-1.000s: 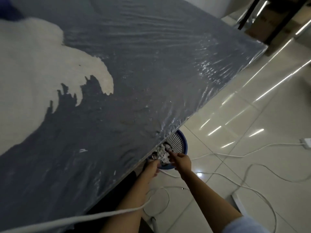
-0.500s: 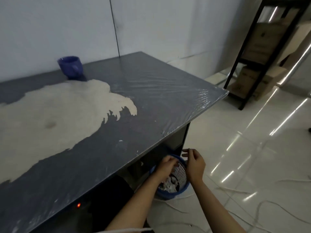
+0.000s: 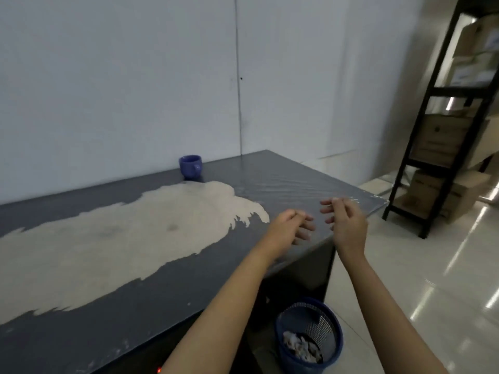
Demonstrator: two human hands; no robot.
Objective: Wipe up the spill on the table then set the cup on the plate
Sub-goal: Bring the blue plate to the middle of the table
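A blue cup (image 3: pixel 190 166) stands upright at the back of the dark table (image 3: pixel 286 174), close to the wall. A wide pale patch (image 3: pixel 108 244) spreads over the tabletop from the cup toward the left. My left hand (image 3: pixel 290 229) hovers over the table's right end, fingers loosely apart and empty. My right hand (image 3: pixel 347 225) is raised beside it near the table's right edge, fingers also apart and holding nothing. No plate is in view.
A blue mesh waste basket (image 3: pixel 309 337) with crumpled paper in it sits on the floor under the table's near corner. A black shelf rack (image 3: pixel 442 125) with cardboard boxes stands at the right. A glossy tiled floor (image 3: pixel 432 279) lies between them.
Both hands rose from the waste basket on the floor to above the table's right end. My head lifted, so the cup and wall came into view.
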